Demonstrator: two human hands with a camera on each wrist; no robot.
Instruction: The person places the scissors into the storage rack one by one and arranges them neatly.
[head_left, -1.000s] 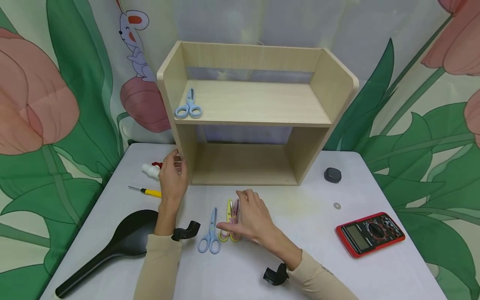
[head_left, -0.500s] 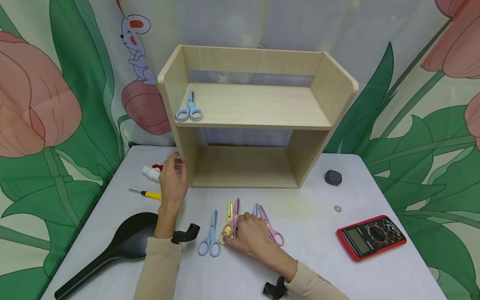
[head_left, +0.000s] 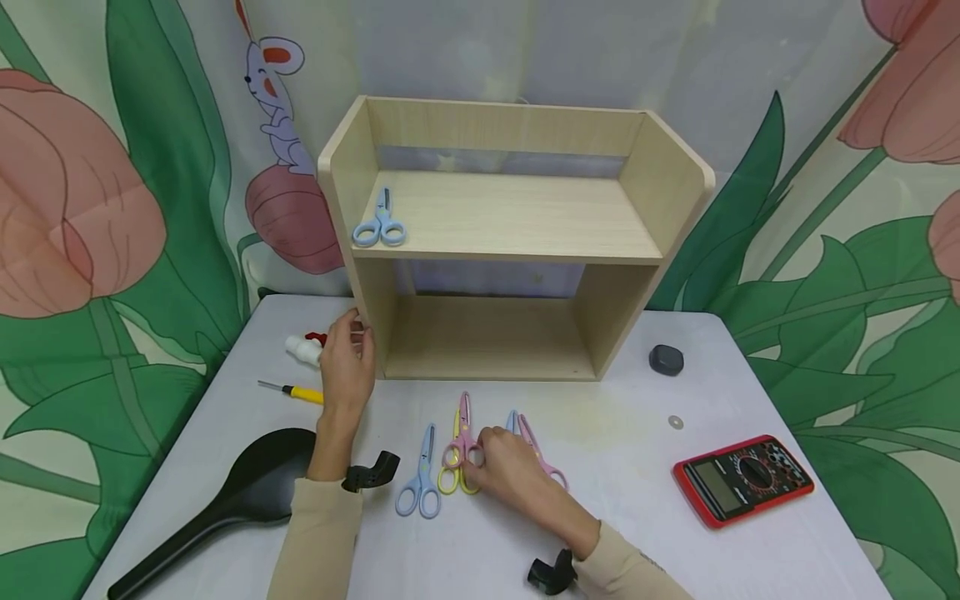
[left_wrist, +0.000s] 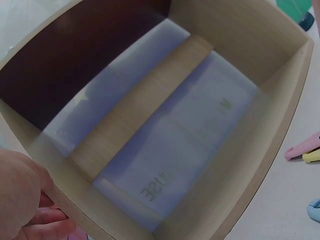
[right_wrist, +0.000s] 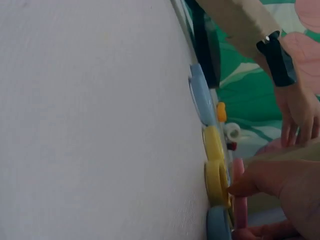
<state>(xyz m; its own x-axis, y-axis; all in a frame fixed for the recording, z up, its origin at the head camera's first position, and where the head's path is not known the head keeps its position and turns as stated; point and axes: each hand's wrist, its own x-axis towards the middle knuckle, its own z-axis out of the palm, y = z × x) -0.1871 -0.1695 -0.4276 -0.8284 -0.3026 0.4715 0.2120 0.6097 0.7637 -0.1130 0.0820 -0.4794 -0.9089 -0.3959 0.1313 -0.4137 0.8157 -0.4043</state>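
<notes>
My right hand (head_left: 513, 467) pinches the handle of a pair of pink scissors (head_left: 464, 414), blades pointing toward the shelf. They overlap a pair of yellow scissors (head_left: 447, 482) on the table. In the right wrist view, thumb and fingers meet at the pink handle (right_wrist: 240, 212), just above the yellow handle (right_wrist: 215, 182). Light-blue scissors (head_left: 418, 485) lie to the left. Beyond the right hand, a second pink pair (head_left: 530, 435) and a blue blade (head_left: 512, 422) are partly hidden. My left hand (head_left: 347, 362) rests loosely bent against the left side panel of the wooden shelf (head_left: 487, 258).
Blue scissors (head_left: 382, 223) lie on the upper shelf board. At left are a white bottle (head_left: 303, 348), a yellow-handled screwdriver (head_left: 303, 393) and a black ladle-like spoon (head_left: 262, 475). At right are a red multimeter (head_left: 742, 481), a dark rounded block (head_left: 666, 360) and a small disc (head_left: 676, 422).
My right hand has come down onto the scissors and gripped the pink pair, which has shifted left over the yellow scissors and turned more upright in view. The left hand stays at the shelf's side.
</notes>
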